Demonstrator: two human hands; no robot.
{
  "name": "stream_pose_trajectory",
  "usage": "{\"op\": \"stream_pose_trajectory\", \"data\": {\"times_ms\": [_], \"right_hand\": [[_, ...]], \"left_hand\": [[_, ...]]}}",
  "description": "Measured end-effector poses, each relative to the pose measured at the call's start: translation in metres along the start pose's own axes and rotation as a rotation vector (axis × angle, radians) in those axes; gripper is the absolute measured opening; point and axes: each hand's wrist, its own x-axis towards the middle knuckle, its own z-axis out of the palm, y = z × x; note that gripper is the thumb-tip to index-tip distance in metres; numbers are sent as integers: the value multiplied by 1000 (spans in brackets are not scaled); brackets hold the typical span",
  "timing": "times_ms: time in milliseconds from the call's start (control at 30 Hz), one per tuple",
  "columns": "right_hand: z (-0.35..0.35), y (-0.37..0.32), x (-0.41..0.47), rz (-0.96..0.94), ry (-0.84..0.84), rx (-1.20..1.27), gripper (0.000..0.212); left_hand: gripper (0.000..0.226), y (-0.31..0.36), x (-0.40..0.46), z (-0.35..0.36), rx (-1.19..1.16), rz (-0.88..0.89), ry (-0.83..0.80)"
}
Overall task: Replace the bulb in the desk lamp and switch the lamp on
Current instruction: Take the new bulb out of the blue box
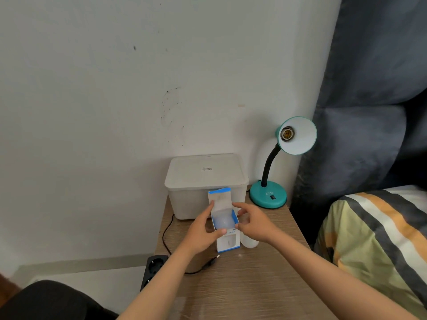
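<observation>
A teal desk lamp (269, 195) stands at the back right of the wooden nightstand (249, 280); its shade faces me and the socket (287, 133) is bare. My left hand (203, 232) grips a blue and white bulb box (227, 243) with its top flap up, and a white bulb (223, 221) shows inside the opening. My right hand (253, 221) hovers at the box's right side with fingers spread, holding nothing. Another white bulb (249, 242) lies on the tabletop behind my right wrist, partly hidden.
A white lidded plastic bin (205, 181) stands against the wall behind the box. The lamp's black cord and plug (211, 262) lie loose on the nightstand. A black power strip (153, 269) sits on the floor to the left. A bed with a striped cover (374, 239) borders the right.
</observation>
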Motion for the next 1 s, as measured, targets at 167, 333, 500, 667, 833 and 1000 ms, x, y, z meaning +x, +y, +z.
{"op": "stream_pose_trajectory", "data": {"times_ms": [167, 333, 500, 667, 833, 1000], "right_hand": [[-1, -4, 7, -97, 127, -82, 45], [5, -10, 22, -100, -25, -373, 50], [7, -25, 37, -99, -143, -585, 52], [8, -28, 41, -64, -159, -558, 53], [2, -24, 31, -41, -59, -340, 62], [-12, -23, 25, -42, 78, -128, 62]], "left_hand": [[96, -1, 4, -4, -25, -12, -24], [101, -8, 7, -5, -84, -44, -47], [101, -9, 8, -7, -90, -66, -52], [100, -9, 9, -8, -92, -61, -62], [100, -9, 8, -6, -99, -46, -63], [98, -6, 6, -5, -90, -38, -39]]}}
